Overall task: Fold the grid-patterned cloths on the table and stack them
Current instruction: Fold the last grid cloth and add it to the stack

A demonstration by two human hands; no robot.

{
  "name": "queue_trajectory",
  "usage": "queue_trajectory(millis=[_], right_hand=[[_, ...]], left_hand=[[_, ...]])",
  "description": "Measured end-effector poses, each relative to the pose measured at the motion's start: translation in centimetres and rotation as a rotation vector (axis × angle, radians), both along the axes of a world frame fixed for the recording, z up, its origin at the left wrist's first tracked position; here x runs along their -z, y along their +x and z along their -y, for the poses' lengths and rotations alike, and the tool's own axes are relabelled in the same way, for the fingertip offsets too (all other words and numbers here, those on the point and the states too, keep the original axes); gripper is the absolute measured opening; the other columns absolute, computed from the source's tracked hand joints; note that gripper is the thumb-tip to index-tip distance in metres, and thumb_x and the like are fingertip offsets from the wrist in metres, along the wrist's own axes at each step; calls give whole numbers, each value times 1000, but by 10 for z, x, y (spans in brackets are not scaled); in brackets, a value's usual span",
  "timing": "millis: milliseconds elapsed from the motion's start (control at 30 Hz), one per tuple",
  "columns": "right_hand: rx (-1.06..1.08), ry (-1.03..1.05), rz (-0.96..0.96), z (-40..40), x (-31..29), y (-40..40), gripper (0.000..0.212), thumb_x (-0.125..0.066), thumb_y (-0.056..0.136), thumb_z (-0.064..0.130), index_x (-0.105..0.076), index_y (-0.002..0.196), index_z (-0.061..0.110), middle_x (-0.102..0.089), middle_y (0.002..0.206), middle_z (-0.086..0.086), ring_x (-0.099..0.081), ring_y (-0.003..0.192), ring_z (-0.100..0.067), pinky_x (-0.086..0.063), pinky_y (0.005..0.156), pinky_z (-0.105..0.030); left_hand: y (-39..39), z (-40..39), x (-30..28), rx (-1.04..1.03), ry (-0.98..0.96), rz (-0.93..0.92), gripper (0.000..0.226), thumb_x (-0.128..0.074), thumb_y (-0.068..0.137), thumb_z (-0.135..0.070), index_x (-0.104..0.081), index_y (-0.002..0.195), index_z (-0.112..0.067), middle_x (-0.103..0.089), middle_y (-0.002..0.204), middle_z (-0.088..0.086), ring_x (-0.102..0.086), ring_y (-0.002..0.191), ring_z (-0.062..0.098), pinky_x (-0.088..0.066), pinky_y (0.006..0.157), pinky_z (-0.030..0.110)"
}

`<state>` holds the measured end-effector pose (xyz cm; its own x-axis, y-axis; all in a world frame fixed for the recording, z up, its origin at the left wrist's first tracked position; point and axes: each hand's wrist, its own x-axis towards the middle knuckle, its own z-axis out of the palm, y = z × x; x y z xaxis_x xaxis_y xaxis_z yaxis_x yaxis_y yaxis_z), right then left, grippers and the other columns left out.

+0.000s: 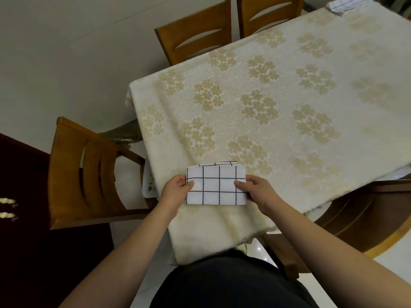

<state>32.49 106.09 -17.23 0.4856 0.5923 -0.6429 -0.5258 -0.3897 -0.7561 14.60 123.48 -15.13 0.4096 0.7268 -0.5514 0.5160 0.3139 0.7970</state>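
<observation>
No brand, label or writing can be read on anything in this view. The folded cloth (216,185) is a small flat rectangle of white woven fabric with a grid of thin dark lines, and it lies at the near edge of the table, at about 6 o'clock of the tabletop. An under layer of it sticks out a little at the far edge, so the layers are not fully even. The left hand (175,191) pinches the left short edge of it, thumb on top, and the right hand (259,192) pinches the right short edge in the same way; both hands are closed on this cloth. The tablecloth (289,103) is cream coloured with a crackled, embossed texture and round clusters of pale gold flowers, and its hem hangs over the near side with a rough fringe. At about 1 o'clock, at the far corner of the table, lies the other grid cloths (342,4), a small heap of white fabric with dark lines. Three wooden chairs (84,174) with curved slotted backs stand around the table.
</observation>
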Motion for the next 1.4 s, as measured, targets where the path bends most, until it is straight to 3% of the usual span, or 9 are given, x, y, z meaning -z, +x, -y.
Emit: queue_trajectory(millis=[100, 233, 367, 533, 733, 900, 1133, 1267, 1400], right_hand=[[-9, -2, 65, 7, -7, -6, 38, -71, 85, 14, -56, 101, -17, -67, 93, -19, -65, 85, -27, -55, 84, -47], [28, -18, 109, 18, -13, -17, 40, -70, 86, 17, -55, 99, -18, -67, 92, -23, -66, 81, -26, -56, 80, -47], [65, -40, 147, 32, -18, -31, 23, -71, 85, 20, -61, 88, -1, -59, 87, -17, -61, 78, -25, -53, 70, -40], [130, -74, 194, 58, -35, -54, 45, -71, 83, 24, -53, 94, -16, -61, 88, -19, -62, 80, -27, -54, 80, -55], [254, -118, 260, 105, -65, -88, 20, -68, 86, 25, -65, 83, 6, -66, 82, -11, -62, 76, -26, -51, 68, -38], [455, -96, 242, 159, -88, -110, 22, -65, 90, 21, -67, 103, 3, -73, 98, -13, -70, 89, -27, -59, 78, -41], [653, -110, 223, 240, -100, -133, 18, -61, 92, 15, -65, 102, 2, -73, 97, -13, -71, 86, -25, -59, 73, -36], [767, -110, 213, 287, -101, -146, 19, -62, 92, 16, -65, 101, 0, -72, 94, -13, -70, 82, -23, -59, 74, -38], [860, -80, 191, 336, -103, -159, 11, -60, 93, 14, -65, 86, 7, -71, 83, -6, -68, 70, -16, -56, 65, -30]], left_hand=[[-1, 8, -3, -1, 13, -4, 12, -63, 93, -16, -62, 105, -15, -69, 104, 9, -67, 96, 25, -56, 86, 40], [-5, 14, -7, 19, -11, 43, 11, -60, 95, -16, -62, 105, -13, -69, 99, 4, -67, 89, 21, -55, 83, 37], [-15, 15, -9, 87, -66, 72, 2, -62, 93, -16, -63, 94, -15, -70, 94, 3, -65, 77, 16, -54, 70, 33], [-26, 17, -12, 261, -154, 87, 5, -59, 94, -11, -63, 97, -11, -68, 95, 10, -64, 76, 19, -53, 71, 34], [-28, 39, -31, 483, -233, 121, 10, -53, 97, -11, -63, 97, -11, -68, 88, 6, -65, 73, 17, -55, 67, 29], [-5, 77, -54, 665, -273, 148, 12, -50, 98, -11, -62, 96, -11, -68, 84, 5, -66, 69, 14, -55, 66, 30], [25, 143, -73, 909, -265, 135, 10, -55, 95, -13, -63, 101, -11, -69, 95, 7, -67, 83, 19, -57, 72, 34], [37, 190, -83, 1031, -183, 124, 10, -54, 95, -13, -64, 97, -13, -71, 88, 3, -67, 78, 15, -54, 65, 28], [50, 242, -91, 1118, -109, 122, 9, -55, 95, -13, -64, 93, -14, -70, 84, 3, -65, 73, 15, -51, 61, 26]])
